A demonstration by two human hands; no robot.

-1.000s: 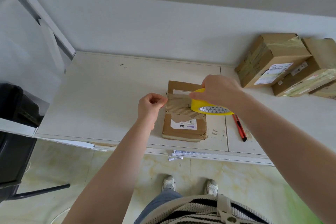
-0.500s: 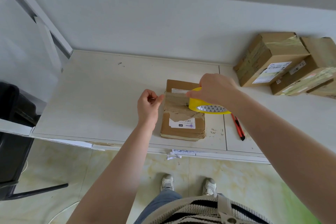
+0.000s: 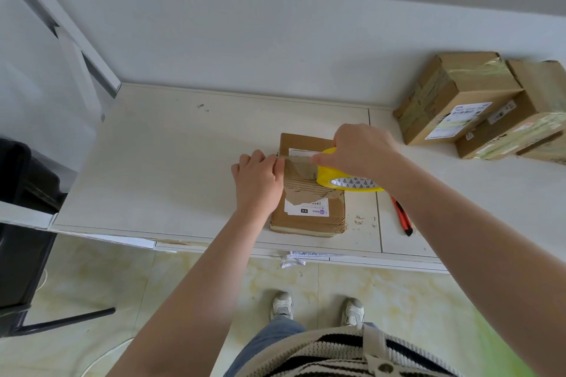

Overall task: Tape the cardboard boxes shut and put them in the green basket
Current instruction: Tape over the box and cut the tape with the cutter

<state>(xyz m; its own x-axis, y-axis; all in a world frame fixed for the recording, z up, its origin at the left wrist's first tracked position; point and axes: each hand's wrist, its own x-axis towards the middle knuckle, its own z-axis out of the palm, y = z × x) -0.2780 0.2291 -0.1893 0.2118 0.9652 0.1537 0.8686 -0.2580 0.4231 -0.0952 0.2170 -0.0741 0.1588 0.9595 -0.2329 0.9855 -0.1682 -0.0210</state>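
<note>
A flat cardboard box (image 3: 307, 217) with a white label lies on the white table (image 3: 171, 168), near its front edge. My right hand (image 3: 361, 150) grips a yellow tape roll (image 3: 346, 179) over the box's right side. A strip of clear tape (image 3: 298, 162) runs from the roll leftward across the box top. My left hand (image 3: 258, 177) pinches the strip's free end at the box's left edge. A green patch (image 3: 502, 343) shows at the bottom right; what it is cannot be told.
A red utility knife (image 3: 401, 215) lies on the table right of the box. Several taped cardboard boxes (image 3: 477, 104) are stacked at the far right against the wall. A black chair (image 3: 21, 223) stands at the left. My feet are below the table edge.
My left hand has moved right to the box's left edge with the tape end. The stretched strip now lies lower, across the box top. The right hand keeps hold of the roll.
</note>
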